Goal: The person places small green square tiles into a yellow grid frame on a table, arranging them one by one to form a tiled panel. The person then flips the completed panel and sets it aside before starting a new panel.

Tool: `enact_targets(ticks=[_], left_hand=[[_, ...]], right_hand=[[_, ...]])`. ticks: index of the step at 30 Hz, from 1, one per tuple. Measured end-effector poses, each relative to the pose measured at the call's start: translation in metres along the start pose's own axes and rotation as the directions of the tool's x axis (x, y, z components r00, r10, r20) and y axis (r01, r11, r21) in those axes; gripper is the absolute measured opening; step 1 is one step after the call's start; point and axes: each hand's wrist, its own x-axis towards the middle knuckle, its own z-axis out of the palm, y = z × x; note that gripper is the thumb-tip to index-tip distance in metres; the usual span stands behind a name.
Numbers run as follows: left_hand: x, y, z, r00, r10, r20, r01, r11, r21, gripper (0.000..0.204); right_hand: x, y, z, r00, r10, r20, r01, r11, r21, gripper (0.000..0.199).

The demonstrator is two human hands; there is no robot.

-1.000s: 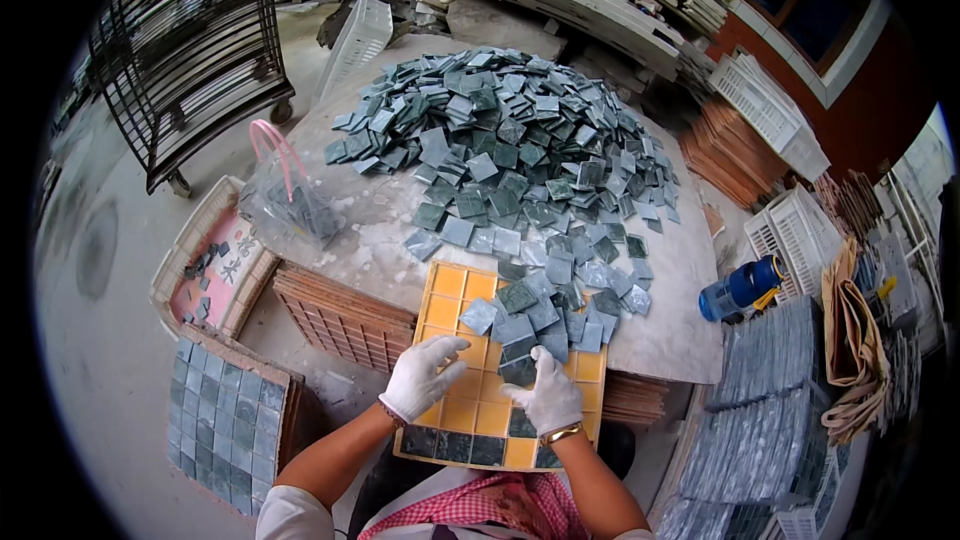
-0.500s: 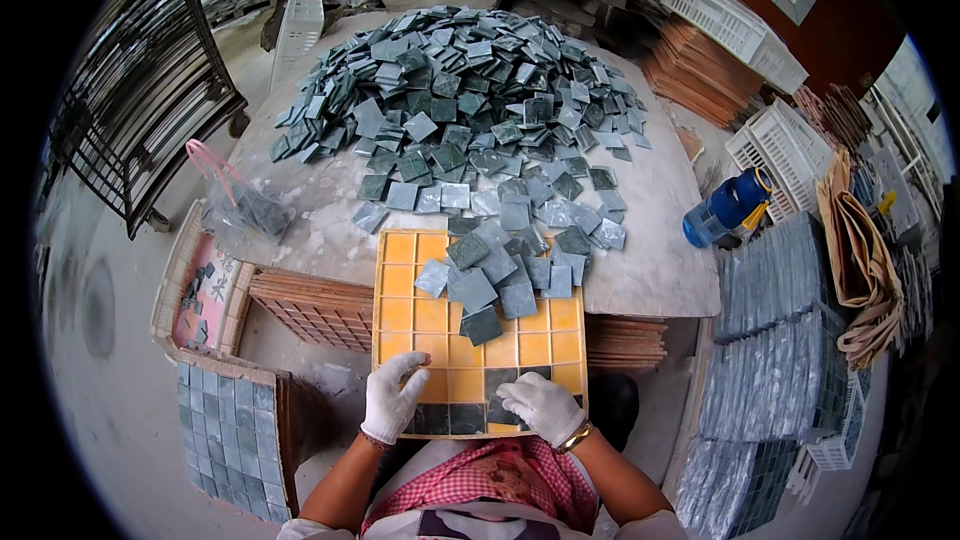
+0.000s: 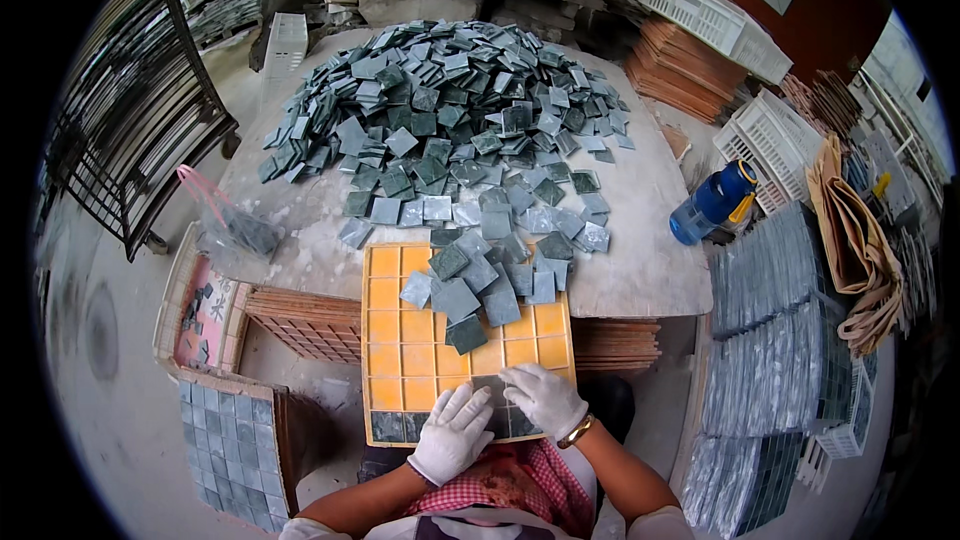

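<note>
A yellow gridded tray [image 3: 397,362] lies in front of me at the table's near edge. Dark stone tiles [image 3: 388,427] fill part of its nearest row, and loose tiles [image 3: 457,300] overlap across its far half. My left hand [image 3: 453,437], in a white glove, rests over the near row with its fingers stretched out flat. Also gloved, my right hand [image 3: 545,400] is just to its right, fingers extended and lying over the tray. A grey tile [image 3: 487,382] sits by both hands' fingertips. The hands partly hide the cells under them.
A large heap of square tiles [image 3: 450,90] covers the table's far side. A blue bottle [image 3: 712,202] stands at the right, a plastic bag [image 3: 240,230] at the left. Stacked tile sheets [image 3: 765,360], white crates [image 3: 770,145] and brown trays [image 3: 685,70] flank the table.
My left hand has moved right from the tray's left side, next to my right hand, and flattened. The right fingers have straightened. A grey tile now shows at the fingertips. The view has shifted slightly.
</note>
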Motion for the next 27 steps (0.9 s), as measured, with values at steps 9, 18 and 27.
enact_targets(ticks=[9,18,27], left_hand=[[-0.005,-0.012,-0.009,0.977,0.094,0.191,-0.076,0.992,-0.097,0.054],[0.067,-0.051,-0.022,0.946,-0.207,-0.249,0.239,0.965,0.106,0.062],[0.081,-0.055,-0.005,0.959,-0.177,-0.222,0.221,0.957,0.191,0.058]], right_hand=[[0.096,0.025,0.002,0.806,0.568,-0.169,-0.554,0.823,0.124,0.044],[0.057,0.039,-0.045,0.992,0.119,0.038,-0.121,0.989,0.081,0.025],[0.007,0.019,-0.033,0.998,0.057,-0.029,-0.063,0.97,-0.233,0.038]])
